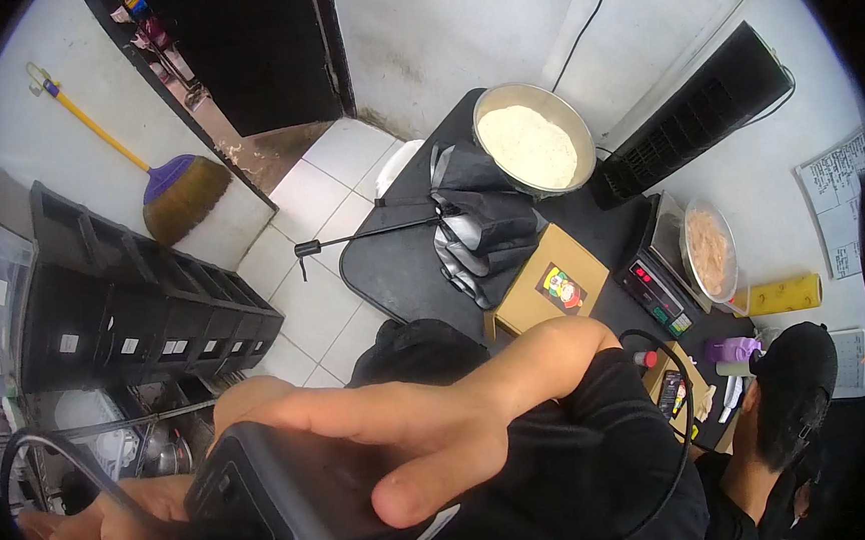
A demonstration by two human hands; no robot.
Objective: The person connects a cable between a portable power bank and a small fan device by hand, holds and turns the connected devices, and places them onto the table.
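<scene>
A black box-like device with a cable fills the lower left, close to the camera. My right hand reaches in from the right and grips its top, with the thumb on the near face and the fingers over the far edge. At the device's left side, my left hand has its fingers curled against it, behind the black cable. The device hides part of the left hand.
A black table bears a metal bowl of pale powder, a cardboard box, an umbrella and a scale. A co-worker in a black cap is at right. Black drawers stand left, near a broom.
</scene>
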